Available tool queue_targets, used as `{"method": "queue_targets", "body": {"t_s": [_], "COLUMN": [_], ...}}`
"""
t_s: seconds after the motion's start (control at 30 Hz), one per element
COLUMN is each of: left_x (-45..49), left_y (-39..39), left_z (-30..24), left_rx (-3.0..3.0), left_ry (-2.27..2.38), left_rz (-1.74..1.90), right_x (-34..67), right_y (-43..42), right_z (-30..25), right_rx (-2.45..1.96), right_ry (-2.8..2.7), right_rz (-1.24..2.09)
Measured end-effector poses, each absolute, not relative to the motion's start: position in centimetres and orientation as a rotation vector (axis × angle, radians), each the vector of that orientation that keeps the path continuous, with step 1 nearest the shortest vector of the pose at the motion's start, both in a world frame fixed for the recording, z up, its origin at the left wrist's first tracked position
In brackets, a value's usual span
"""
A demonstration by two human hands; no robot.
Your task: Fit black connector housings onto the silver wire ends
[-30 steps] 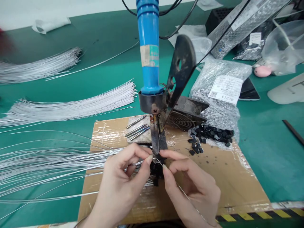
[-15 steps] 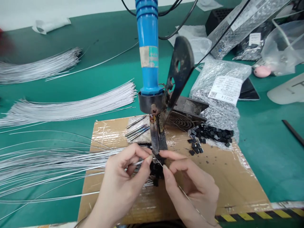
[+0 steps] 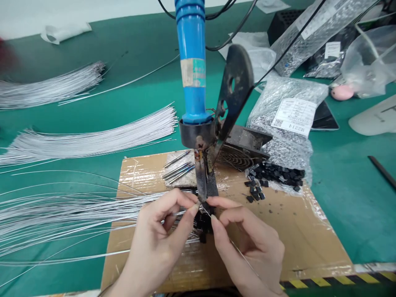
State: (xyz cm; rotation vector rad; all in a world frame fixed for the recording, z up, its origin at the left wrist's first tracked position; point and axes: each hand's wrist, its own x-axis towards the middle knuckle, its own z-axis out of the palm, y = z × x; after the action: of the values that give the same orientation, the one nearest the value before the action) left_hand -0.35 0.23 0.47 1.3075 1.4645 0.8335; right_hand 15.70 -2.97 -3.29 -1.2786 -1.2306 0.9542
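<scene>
Currently pinching a tiny metallic workpiece (image 3: 201, 203) between thumb and forefinger of the left hand (image 3: 161, 239), right under the dark, narrow metal tip (image 3: 201, 181) of a blue, ribbed, near-upright soldering iron (image 3: 192, 53). Too small to make out in detail, and too close beneath the tip to tell whether touching. Gripping a thin, silvery metal wire (image 3: 206, 211) with the right hand (image 3: 253, 243), at the thumb end, with the near length trailing down along the palm and the far end slanting up and leftward to the workpiece. Closed, then, on both sides, with forefingers aimed at each other across the tip, near but not visibly meeting.

Working above a clump of small black parts (image 3: 202, 225), partly covered by the hands, on a brown, tape-covered cardboard sheet (image 3: 309, 239) laid over a green worktop (image 3: 349, 173). To the left, running in behind the left hand, can see a loose fan of long, thin, whitish wires (image 3: 93, 210). Beyond the fingers, near the tip, can make out slim metal rods (image 3: 179, 171) on a pale, flat pad (image 3: 188, 180). Farther right, well apart from both hands, can find a heap of flat, square black pieces (image 3: 278, 173) beside a dark, round-grilled fan (image 3: 244, 154).
</scene>
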Motion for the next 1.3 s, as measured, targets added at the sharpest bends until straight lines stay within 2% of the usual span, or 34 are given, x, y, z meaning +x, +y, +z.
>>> {"method": "queue_targets", "body": {"t_s": [1.3], "left_x": [0.05], "left_y": [0.59], "left_z": [0.75], "left_rx": [1.293], "left_ry": [1.451], "left_rz": [0.923], "right_x": [15.19], "right_y": [-2.82], "right_z": [-3.43], "right_rx": [-1.268], "right_ry": [-1.209], "right_rz": [0.869]}}
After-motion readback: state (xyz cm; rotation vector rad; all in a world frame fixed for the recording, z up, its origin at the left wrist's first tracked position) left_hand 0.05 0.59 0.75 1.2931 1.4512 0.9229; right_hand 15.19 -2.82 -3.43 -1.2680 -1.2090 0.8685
